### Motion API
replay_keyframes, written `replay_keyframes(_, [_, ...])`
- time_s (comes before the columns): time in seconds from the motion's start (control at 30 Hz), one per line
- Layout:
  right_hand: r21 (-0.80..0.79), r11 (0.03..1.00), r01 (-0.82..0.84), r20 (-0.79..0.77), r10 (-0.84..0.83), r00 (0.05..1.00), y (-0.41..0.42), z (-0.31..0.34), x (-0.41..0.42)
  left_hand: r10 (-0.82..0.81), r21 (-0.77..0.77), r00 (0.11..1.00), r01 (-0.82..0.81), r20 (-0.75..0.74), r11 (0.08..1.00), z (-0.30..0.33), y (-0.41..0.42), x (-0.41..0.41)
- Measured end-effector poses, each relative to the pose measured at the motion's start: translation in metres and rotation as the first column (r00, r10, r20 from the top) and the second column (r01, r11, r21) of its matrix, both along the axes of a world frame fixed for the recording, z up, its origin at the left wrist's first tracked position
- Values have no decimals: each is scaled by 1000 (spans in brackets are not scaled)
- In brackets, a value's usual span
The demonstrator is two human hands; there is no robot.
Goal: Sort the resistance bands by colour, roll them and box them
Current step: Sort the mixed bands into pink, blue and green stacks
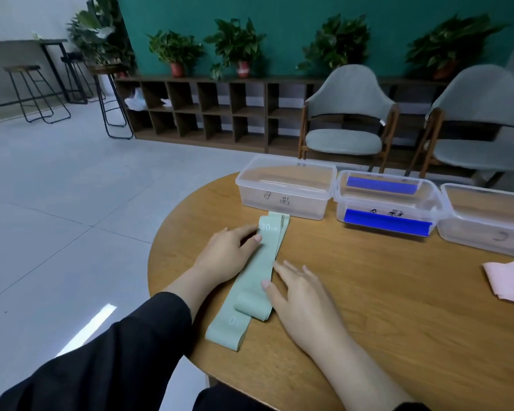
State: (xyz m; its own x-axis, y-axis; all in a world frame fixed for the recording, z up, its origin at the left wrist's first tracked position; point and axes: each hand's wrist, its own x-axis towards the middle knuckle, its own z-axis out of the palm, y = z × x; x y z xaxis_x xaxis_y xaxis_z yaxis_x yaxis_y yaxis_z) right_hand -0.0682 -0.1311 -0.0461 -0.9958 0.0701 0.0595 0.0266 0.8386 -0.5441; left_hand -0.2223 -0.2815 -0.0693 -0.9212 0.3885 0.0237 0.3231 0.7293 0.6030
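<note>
Pale green resistance bands (257, 271) lie stacked lengthwise on the round wooden table (368, 292), one marked 30 LB at its far end. A near end is folded over into a short roll beside my right thumb. My left hand (226, 250) rests flat on the bands' left side, fingers straight. My right hand (303, 298) lies flat on the table, its thumb touching the bands' right edge. Behind stand three clear plastic boxes: the left box (282, 188) looks empty, the middle box (386, 203) holds blue bands, and the right box (484, 221) is partly cut off.
A pink band (508, 280) lies at the table's right edge. The table's left rim curves close to the green bands. Two grey chairs (347, 114) stand behind the table, with a low shelf of potted plants and bar stools farther back.
</note>
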Motion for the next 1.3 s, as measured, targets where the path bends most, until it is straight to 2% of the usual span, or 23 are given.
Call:
replay_keyframes(0.13, [12, 999, -51, -22, 51, 998, 1, -4, -2, -13, -69, 1000, 11, -27, 998, -1, 1, -1])
replay_keyframes(0.23, [39, 995, -92, -46, 93, 995, 1, -12, -4, -117, -180, 988, 97, -102, 979, 1, 5, 1])
replay_keyframes(0.33, [66, 991, -114, -47, 117, 992, 2, -16, -4, -149, -230, 988, 134, -49, 964, 7, 5, 0])
replay_keyframes(0.43, [22, 994, -102, -108, 104, 989, 8, -15, 1, -142, -102, 983, 155, 118, 983, 28, 6, 0])
replay_keyframes(0.47, [-3, 997, -75, -134, 74, 988, 15, -15, 4, -128, -68, 984, 138, 127, 988, 37, 11, 0])
replay_keyframes(0.5, [-19, 999, -38, -162, 35, 986, 25, -15, 7, -104, -66, 991, 109, 80, 992, 48, 20, 4])
replay_keyframes(0.57, [-25, 999, 39, -209, -43, 977, 52, -19, 15, -75, -44, 992, 71, -103, 996, 70, 48, 22])
replay_keyframes(0.63, [-35, 991, 128, -249, -132, 959, 82, -24, 27, -71, 102, 980, 91, -188, 991, 86, 89, 53])
replay_keyframes(0.7, [-30, 976, 218, -350, -214, 912, 115, -27, 41, -104, 220, 975, 147, -194, 964, 88, 134, 88])
replay_keyframes(0.83, [5, 905, 426, -532, -358, 767, 180, -26, 82, -205, 286, 973, 226, -104, 931, 39, 219, 153])
replay_keyframes(0.9, [55, 856, 513, -536, -408, 739, 197, -28, 89, -230, 191, 968, 245, -98, 950, 11, 232, 163])
replay_keyframes(0.97, [78, 813, 577, -543, -450, 709, 203, -29, 87, -286, -10, 935, 291, -211, 957, -4, 231, 163])
replay_keyframes(1.03, [107, 778, 619, -531, -482, 697, 210, -30, 81, -348, -130, 903, 325, -252, 937, -6, 232, 161])
replay_keyframes(1.13, [220, 706, 674, -490, -517, 702, 229, -30, 75, -375, -183, 891, 336, -256, 924, -8, 236, 159])
replay_keyframes(1.23, [332, 667, 667, -348, -571, 744, 247, -31, 70, -379, -174, 890, 343, -254, 923, -10, 236, 159])
replay_keyframes(1.3, [359, 644, 675, -309, -601, 737, 250, -31, 68, -380, -167, 886, 346, -267, 923, -9, 235, 158])
